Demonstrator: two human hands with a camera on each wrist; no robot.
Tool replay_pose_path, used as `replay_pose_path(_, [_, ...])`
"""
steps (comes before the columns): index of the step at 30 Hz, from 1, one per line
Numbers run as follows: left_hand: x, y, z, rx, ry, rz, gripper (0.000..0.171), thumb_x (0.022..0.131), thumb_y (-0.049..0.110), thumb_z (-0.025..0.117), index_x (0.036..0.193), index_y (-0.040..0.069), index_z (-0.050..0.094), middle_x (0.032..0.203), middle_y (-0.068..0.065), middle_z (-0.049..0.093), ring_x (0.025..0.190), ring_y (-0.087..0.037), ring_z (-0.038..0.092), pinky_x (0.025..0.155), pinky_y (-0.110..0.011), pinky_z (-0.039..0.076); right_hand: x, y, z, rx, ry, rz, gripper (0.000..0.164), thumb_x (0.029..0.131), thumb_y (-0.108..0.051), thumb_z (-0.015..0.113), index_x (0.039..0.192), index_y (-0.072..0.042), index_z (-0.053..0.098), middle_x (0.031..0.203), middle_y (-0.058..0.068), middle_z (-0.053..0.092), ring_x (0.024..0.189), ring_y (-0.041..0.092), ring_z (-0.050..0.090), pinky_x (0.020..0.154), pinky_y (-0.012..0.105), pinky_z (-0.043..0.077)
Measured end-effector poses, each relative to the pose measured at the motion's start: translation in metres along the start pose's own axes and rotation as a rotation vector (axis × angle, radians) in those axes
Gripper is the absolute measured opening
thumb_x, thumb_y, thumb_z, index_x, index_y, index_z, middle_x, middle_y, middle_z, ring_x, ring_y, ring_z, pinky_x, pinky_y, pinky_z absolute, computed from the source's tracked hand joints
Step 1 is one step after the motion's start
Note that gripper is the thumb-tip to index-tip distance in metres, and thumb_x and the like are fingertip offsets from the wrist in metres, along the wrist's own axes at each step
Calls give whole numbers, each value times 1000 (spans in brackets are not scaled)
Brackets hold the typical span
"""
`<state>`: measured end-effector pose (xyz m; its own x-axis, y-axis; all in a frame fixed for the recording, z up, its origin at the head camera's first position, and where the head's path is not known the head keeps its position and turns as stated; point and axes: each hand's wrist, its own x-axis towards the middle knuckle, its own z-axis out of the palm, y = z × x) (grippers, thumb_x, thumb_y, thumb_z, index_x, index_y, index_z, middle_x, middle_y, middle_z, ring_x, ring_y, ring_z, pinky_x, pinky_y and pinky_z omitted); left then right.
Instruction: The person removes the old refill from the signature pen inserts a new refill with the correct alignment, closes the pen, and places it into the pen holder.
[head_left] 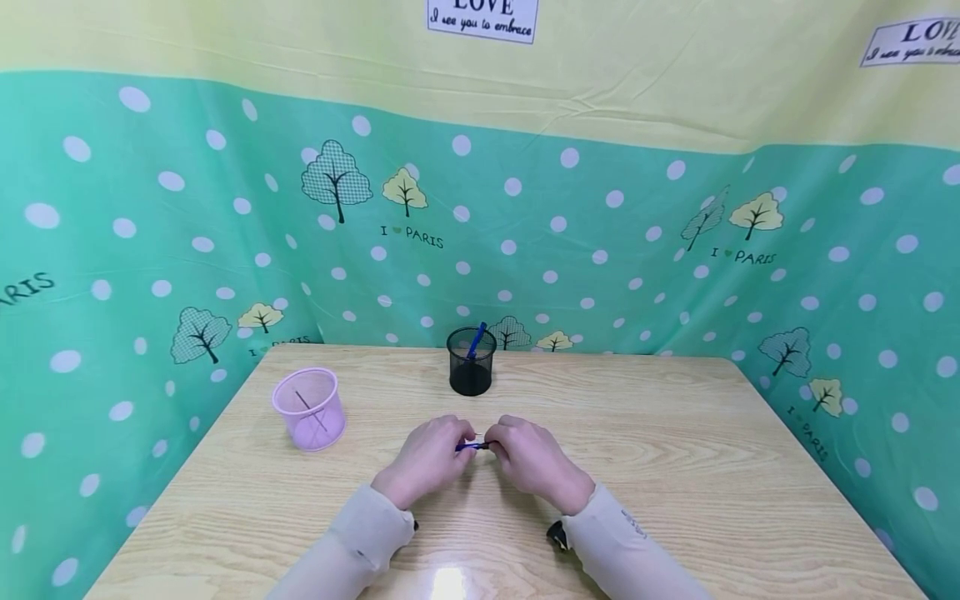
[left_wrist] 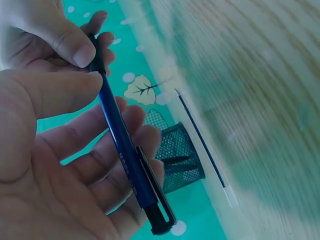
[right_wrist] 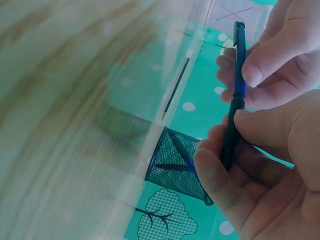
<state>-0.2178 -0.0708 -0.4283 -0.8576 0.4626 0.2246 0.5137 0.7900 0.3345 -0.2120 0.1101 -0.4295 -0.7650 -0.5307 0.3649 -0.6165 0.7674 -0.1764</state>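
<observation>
Between both hands lies a blue ballpoint pen with a black grip section and a black clip. My left hand holds its blue barrel, thumb on one side and fingers on the other; the clip end points away from my right hand. At the other end, my right hand pinches the black grip between thumb and fingers, which partly hide the tip. Just beyond the hands, a thin pen refill with a dark ink tube and a clear end lies on the table.
A black mesh pen cup holding a blue pen stands near the table's back edge. To the left is a purple mesh cup with thin dark sticks inside. Behind the wooden table hangs a green and yellow curtain.
</observation>
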Motion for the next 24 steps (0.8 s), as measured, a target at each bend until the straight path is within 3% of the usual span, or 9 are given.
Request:
replay_pose_path(5, [-1,-1,1,23,3,39,9,85,23,58,85,17,65,74,8,53,64,-7,47,58,-26,41,-1,0,0,3,2,-1,12,84,-9,58,88,-14,68,77,-8,54,68,4,51,59,21,46])
replay_pose_path(15, [1,-1,2,36,-27,51,20,88,17,50,71,17,59,66,9,49,59,-8,45,54,-27,38,-2,0,-1,8,2,-1,11,84,-8,59,88,-13,68,76,-8,54,68,4,51,59,21,46])
replay_pose_path(24, [0,-1,3,35,-27,53,16,89,16,50,77,15,61,67,9,50,59,-9,45,53,-26,38,-2,0,-1,3,-4,1,11,84,-9,59,88,-13,68,77,-8,54,69,5,52,60,21,46])
